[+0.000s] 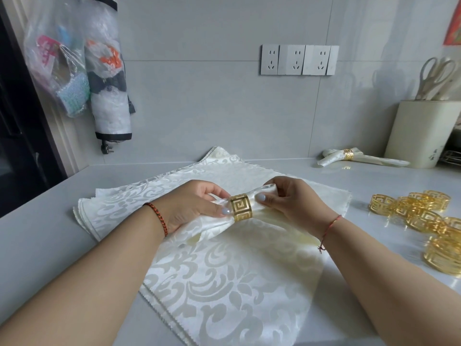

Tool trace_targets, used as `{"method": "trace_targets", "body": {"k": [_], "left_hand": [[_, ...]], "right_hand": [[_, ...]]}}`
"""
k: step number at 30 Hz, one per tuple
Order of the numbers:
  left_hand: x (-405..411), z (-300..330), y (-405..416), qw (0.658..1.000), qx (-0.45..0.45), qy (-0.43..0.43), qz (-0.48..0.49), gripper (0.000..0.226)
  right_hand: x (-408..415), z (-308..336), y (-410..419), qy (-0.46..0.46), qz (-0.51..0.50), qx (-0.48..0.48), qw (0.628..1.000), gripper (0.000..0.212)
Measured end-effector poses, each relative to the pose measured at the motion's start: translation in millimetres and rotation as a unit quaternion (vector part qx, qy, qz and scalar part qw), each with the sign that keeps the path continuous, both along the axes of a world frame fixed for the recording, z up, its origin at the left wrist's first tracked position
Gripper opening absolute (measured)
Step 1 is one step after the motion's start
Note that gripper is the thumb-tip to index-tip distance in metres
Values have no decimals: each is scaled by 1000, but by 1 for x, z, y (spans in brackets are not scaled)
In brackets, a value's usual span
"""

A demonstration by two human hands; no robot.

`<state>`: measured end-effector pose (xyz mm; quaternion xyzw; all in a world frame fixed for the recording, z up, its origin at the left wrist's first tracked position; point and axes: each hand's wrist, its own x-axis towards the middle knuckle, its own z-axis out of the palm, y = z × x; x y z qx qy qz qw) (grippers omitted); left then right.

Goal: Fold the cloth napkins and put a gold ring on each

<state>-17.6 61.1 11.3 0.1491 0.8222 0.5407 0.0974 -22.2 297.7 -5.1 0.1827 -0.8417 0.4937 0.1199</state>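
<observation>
A folded white damask napkin [214, 227] is held above a stack of flat white napkins [224, 275] on the counter. A gold ring [240, 208] with a square key pattern sits around its middle. My left hand [192, 206] grips the napkin just left of the ring, thumb touching the ring's edge. My right hand [291, 203] pinches the napkin just right of the ring. A finished napkin with its gold ring [348, 156] lies at the back right. Several loose gold rings [421, 216] lie in a heap on the right.
The pale counter [50, 236] meets a grey tiled wall with a row of sockets [299, 59]. A cream utensil holder [424, 133] with scissors stands at the far right. Plastic bags and a bag holder [107, 78] hang at the left by a dark door frame.
</observation>
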Motion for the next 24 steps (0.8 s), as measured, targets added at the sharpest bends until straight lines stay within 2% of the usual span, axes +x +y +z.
{"method": "trace_targets", "body": {"k": [4, 6, 9, 14, 18, 21, 24], "left_hand": [[-4, 9, -4, 1000, 18, 10, -4, 46], [-8, 14, -4, 1000, 21, 16, 1, 47], [-12, 16, -3, 999, 51, 9, 1, 50], [-13, 5, 0, 997, 74, 7, 24, 60], [-11, -2, 2, 994, 61, 54, 76, 61], [-12, -7, 6, 988, 55, 79, 119, 67], [-10, -9, 11, 983, 130, 48, 120, 69]], "right_hand": [[-7, 3, 7, -102, 105, -42, 988, 40], [-11, 9, 9, -119, 131, -39, 983, 37], [-14, 21, 10, -107, 128, -17, 986, 33], [-20, 21, 8, -116, 81, -41, 989, 50], [-25, 9, 9, -156, 48, -131, 978, 25], [-25, 6, 7, -136, 28, -137, 981, 17], [-24, 5, 8, -110, 0, -145, 983, 20]]}}
